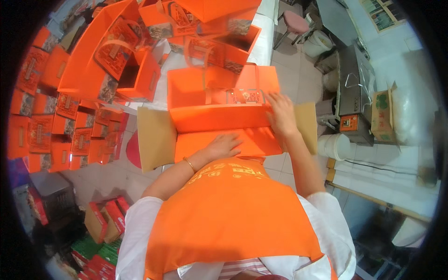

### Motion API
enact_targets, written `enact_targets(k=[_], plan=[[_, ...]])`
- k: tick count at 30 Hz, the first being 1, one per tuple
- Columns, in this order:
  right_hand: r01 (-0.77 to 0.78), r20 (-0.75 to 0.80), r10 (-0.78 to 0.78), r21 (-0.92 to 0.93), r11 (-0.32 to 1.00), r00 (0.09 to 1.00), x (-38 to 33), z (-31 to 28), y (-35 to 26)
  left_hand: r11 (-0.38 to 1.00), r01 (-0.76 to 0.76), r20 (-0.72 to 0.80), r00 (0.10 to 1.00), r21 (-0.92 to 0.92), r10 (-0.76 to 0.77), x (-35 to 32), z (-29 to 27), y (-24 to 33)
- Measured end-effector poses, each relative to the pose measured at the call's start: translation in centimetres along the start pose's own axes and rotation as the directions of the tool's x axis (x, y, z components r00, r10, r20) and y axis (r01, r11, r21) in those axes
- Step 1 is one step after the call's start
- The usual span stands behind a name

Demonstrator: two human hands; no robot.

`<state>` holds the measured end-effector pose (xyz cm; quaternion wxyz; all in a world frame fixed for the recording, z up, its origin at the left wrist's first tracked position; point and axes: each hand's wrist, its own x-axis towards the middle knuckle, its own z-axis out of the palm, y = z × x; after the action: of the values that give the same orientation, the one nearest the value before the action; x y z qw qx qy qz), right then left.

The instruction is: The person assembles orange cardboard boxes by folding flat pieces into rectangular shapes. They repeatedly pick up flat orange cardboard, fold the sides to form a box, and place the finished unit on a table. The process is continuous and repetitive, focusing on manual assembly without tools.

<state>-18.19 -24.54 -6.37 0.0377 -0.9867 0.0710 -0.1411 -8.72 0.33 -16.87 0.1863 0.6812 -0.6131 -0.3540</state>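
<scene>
An orange cardboard box (219, 118) lies unfolded in front of me, with a brown inner flap (156, 139) spread to the left and another brown flap (306, 128) to the right. My left hand (224, 146) rests palm down, fingers stretched out, on its near orange panel. At the right end of the box's upright wall, my right hand (282, 114) touches the edge with its fingers extended, slightly blurred. Behind that wall stands a part with a patterned label (246, 96) and a thin strap.
Open orange gift boxes (144, 77) with handles crowd the far left, and more are stacked in rows (39, 133) beside them. Red cartons (106, 219) lie on the floor at lower left. On the right are white buckets (333, 146), a metal cabinet (355, 88) and a pink stool (295, 22).
</scene>
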Motion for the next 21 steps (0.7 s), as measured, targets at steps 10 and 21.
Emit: enact_targets(k=[10,21], plan=[[-0.533,0.5,0.633,0.831,-0.159,0.59,-13.0,-7.4,5.5,0.935,0.034,0.488,0.86,-0.352,0.152,2.1,-1.9,2.2],[-0.287,0.221,0.235,0.247,0.926,0.947,-8.0,1.3,-5.4,0.927,-0.157,0.011,0.985,-0.342,0.17,2.4,-0.9,2.4]])
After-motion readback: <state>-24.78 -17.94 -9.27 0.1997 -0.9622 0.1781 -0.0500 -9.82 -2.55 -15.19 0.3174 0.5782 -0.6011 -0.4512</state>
